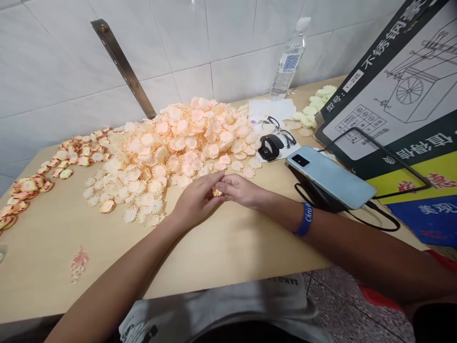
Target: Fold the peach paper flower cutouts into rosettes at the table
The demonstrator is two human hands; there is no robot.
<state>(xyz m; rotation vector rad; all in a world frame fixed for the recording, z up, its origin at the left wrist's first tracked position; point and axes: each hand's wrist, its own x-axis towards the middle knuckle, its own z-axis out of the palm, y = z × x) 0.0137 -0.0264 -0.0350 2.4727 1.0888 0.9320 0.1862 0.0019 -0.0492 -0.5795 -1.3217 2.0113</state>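
Note:
My left hand (197, 199) and my right hand (241, 189) meet over the table, just in front of a big heap of pale peach, flower-shaped pieces (189, 138). Between the fingers of both hands is a small yellow and red flower piece (216, 192), mostly covered by them. The left hand curls round it from the left, and the right fingers press on it from the right. More pieces with red and yellow edges (26, 188) lie in stacks at the table's left side. One such piece (107, 206) rests at the heap's front edge.
On the wooden table (214, 252), a watch (270, 147), glasses (285, 136) and a blue phone (333, 176) lie right of the heap. Behind stands a water bottle (288, 59). A large printed box (396, 90) leans at the right. Pink scraps (79, 264) lie front left.

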